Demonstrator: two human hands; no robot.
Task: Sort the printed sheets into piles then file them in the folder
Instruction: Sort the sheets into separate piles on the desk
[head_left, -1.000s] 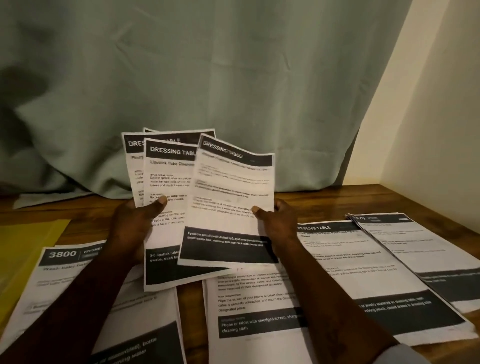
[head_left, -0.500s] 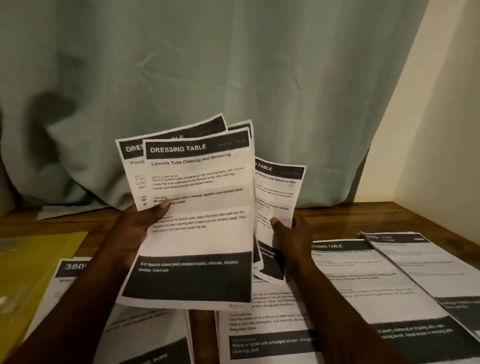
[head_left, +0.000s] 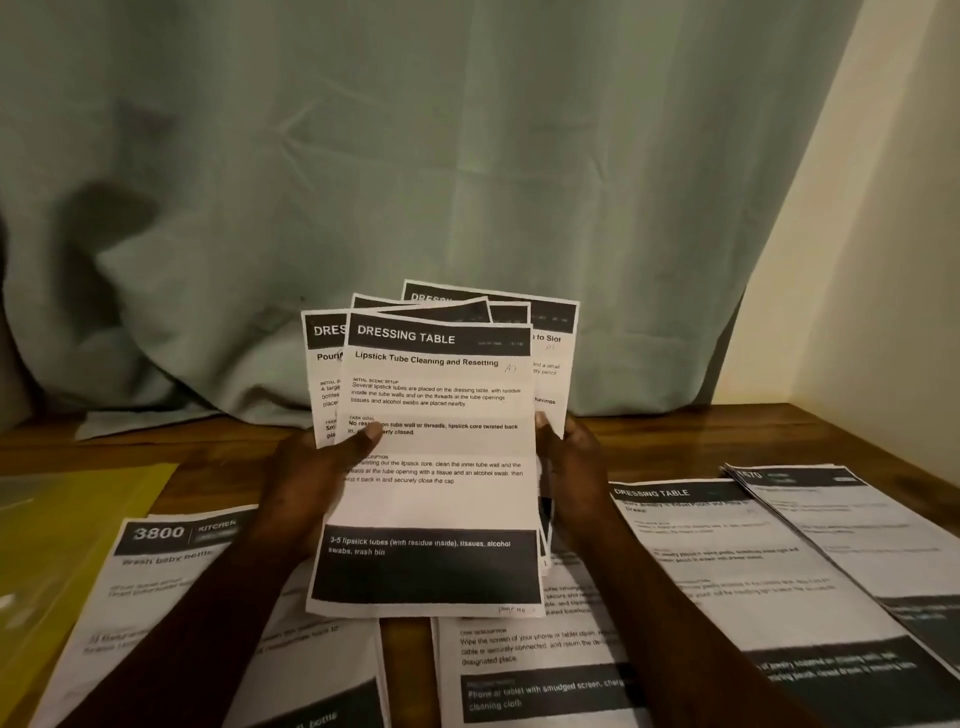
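Note:
I hold a fanned bunch of printed sheets (head_left: 436, 452) upright above the table, all headed "DRESSING TABLE". The front one reads "Lipstick Tube Cleaning and Resetting". My left hand (head_left: 306, 483) grips the bunch at its left edge, thumb across the front page. My right hand (head_left: 569, 467) grips the right edge, fingers behind the pages. A yellow folder (head_left: 62, 545) lies flat at the far left of the table.
Piles of sheets lie on the wooden table (head_left: 675, 431): a "3800 KITCHEN" pile (head_left: 156, 597) at the left, a pile (head_left: 524, 675) under my hands, a "DRESSING TABLE" pile (head_left: 737, 571) and another pile (head_left: 862, 530) at the right. A green curtain (head_left: 415, 156) hangs behind; a wall stands right.
The sheet my right hand held in front went behind the lipstick sheet. Both hands have drawn the pages closer together into one bunch.

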